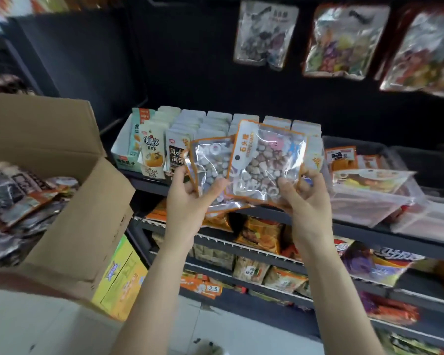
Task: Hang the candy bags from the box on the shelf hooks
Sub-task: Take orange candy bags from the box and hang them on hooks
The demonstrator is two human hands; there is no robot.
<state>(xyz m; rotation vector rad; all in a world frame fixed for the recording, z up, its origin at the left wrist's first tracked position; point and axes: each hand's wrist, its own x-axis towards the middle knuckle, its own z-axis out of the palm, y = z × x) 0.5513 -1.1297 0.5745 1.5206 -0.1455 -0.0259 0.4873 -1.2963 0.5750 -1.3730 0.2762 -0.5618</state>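
I hold two clear, orange-edged candy bags in front of the shelf. My left hand (190, 201) grips the left candy bag (210, 162) by its lower edge. My right hand (305, 198) grips the right candy bag (264, 160) at its bottom corner; this bag overlaps the left one. The open cardboard box (69, 201) at the left holds several more bags (18, 196). Three candy bags hang on the dark back panel above: one grey (264, 34), one with an orange edge (344, 42), one with a red edge (426, 52). The hooks themselves are not visible.
A shelf (369, 229) behind my hands carries rows of upright snack packs (154, 149) and loose clear bags (369, 193) at the right. Lower shelves hold more snacks. A yellow-green carton (121, 280) stands under the box. The floor is pale tile.
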